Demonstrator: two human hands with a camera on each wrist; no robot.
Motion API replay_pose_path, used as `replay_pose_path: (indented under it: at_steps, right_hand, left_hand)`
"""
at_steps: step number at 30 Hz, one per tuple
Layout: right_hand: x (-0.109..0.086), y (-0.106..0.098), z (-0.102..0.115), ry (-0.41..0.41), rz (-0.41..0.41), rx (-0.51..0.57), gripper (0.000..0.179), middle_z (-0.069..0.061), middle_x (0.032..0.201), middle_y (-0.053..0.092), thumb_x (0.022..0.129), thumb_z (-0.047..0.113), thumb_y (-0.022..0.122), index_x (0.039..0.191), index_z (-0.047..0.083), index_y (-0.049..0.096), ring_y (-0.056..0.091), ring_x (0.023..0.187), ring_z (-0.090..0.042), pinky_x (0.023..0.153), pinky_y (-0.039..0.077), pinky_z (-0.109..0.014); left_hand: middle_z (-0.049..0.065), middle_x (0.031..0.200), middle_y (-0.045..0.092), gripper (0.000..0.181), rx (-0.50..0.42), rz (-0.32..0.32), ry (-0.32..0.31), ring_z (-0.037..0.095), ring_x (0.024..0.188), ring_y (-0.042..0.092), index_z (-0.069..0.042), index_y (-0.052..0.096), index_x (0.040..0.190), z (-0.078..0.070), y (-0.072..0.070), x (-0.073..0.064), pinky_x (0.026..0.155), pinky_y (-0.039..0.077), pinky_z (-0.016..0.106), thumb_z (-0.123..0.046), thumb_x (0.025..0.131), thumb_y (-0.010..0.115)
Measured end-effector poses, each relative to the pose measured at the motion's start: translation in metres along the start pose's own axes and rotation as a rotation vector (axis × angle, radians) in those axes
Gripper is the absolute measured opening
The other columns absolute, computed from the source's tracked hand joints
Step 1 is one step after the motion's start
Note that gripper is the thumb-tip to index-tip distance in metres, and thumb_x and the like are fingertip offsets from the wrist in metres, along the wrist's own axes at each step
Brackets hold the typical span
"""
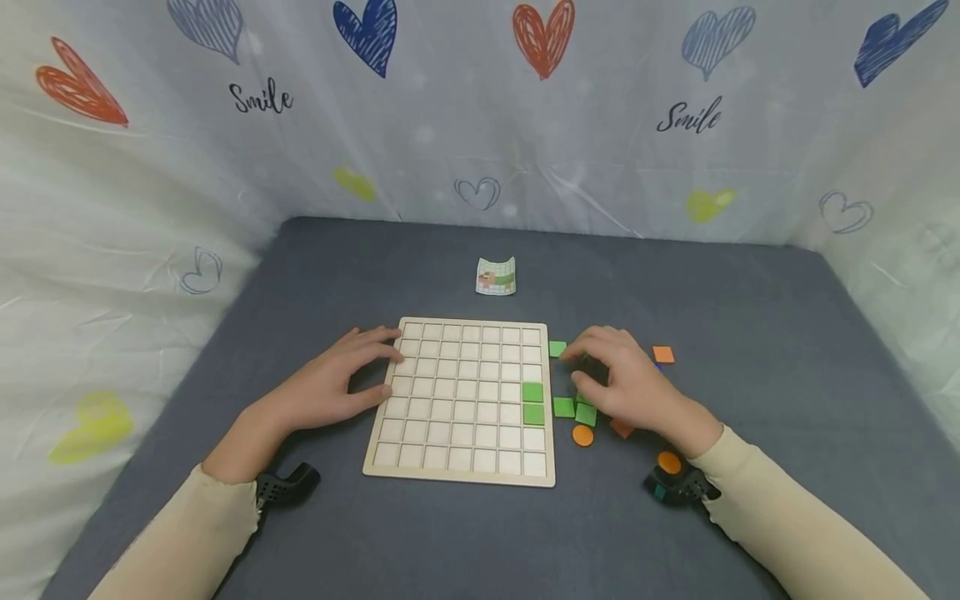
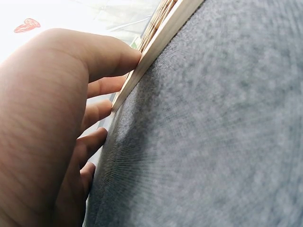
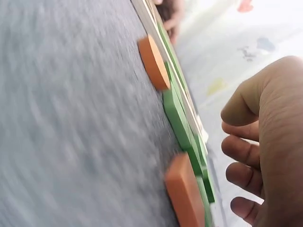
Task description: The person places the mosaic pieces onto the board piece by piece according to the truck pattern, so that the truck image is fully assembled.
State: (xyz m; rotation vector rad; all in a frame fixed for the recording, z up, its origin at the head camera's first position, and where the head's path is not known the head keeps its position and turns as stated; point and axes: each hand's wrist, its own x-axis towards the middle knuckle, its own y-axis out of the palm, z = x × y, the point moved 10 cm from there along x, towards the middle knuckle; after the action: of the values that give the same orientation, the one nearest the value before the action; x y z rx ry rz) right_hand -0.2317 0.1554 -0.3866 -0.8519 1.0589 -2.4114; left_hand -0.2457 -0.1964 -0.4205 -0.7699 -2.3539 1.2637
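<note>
A light wooden grid board [image 1: 459,478] lies on the table, with two green square tiles [image 1: 532,392] in its right-hand column, one above the other. My left hand [image 1: 330,379] rests its thumb and fingertips along the board's left edge, and the left wrist view shows the thumb against the wooden side [image 2: 158,45]. Over the loose pieces right of the board is my right hand [image 1: 618,375], fingers loosely bent, nothing visible between thumb and fingers. Its index finger is beside a green tile [image 1: 557,348]. More green tiles [image 1: 563,407] lie below that hand, partly hidden by it.
Near the board's lower right is an orange disc [image 1: 582,435]; another orange disc [image 1: 669,462] sits by the right wrist. An orange square [image 1: 663,355] lies beyond the right hand. A small curled picture card [image 1: 496,277] is behind the board. Printed curtains surround the table.
</note>
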Motion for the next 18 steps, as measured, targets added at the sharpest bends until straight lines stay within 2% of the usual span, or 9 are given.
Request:
replay_pose_path:
  at_steps: [5, 10, 14, 18]
  right_hand:
    - [-0.001, -0.005, -0.016, 0.068, -0.015, -0.060, 0.026, -0.002, 0.119, 0.072, 0.095, 0.005, 0.076, 0.121, 0.010, 0.079, 0.062, 0.102, -0.026, 0.094, 0.043, -0.052]
    - [-0.002, -0.007, -0.026, 0.124, -0.021, -0.152, 0.032, -0.009, 0.124, 0.072, 0.095, 0.009, 0.075, 0.126, 0.009, 0.078, 0.064, 0.116, -0.034, 0.098, 0.044, -0.059]
    - [-0.002, -0.006, -0.029, 0.144, -0.006, -0.189, 0.037, -0.012, 0.132, 0.070, 0.095, 0.010, 0.074, 0.133, 0.009, 0.077, 0.062, 0.120, -0.037, 0.092, 0.041, -0.054]
    - [-0.002, -0.004, -0.031, 0.152, 0.011, -0.199, 0.037, -0.011, 0.133, 0.070, 0.096, 0.009, 0.074, 0.133, 0.010, 0.077, 0.063, 0.119, -0.035, 0.087, 0.035, -0.048]
  left_hand:
    - [0.005, 0.174, 0.039, 0.043, 0.003, -0.001, -0.001, 0.032, 0.163, 0.030, -0.019, 0.065, 0.144, -0.001, 0.000, 0.000, 0.137, 0.011, 0.056, -0.032, 0.105, 0.076]
    - [0.005, 0.173, 0.040, 0.042, 0.002, 0.003, -0.003, 0.032, 0.163, 0.030, -0.019, 0.065, 0.144, -0.002, -0.001, 0.001, 0.137, 0.011, 0.056, -0.032, 0.105, 0.076]
    - [0.005, 0.174, 0.039, 0.043, -0.005, 0.004, -0.005, 0.032, 0.164, 0.029, -0.019, 0.065, 0.145, -0.002, -0.001, 0.000, 0.137, 0.010, 0.056, -0.032, 0.105, 0.076]
    - [0.005, 0.174, 0.039, 0.044, -0.002, 0.004, -0.006, 0.033, 0.164, 0.029, -0.019, 0.065, 0.145, -0.001, 0.000, 0.000, 0.137, 0.010, 0.057, -0.033, 0.105, 0.076]
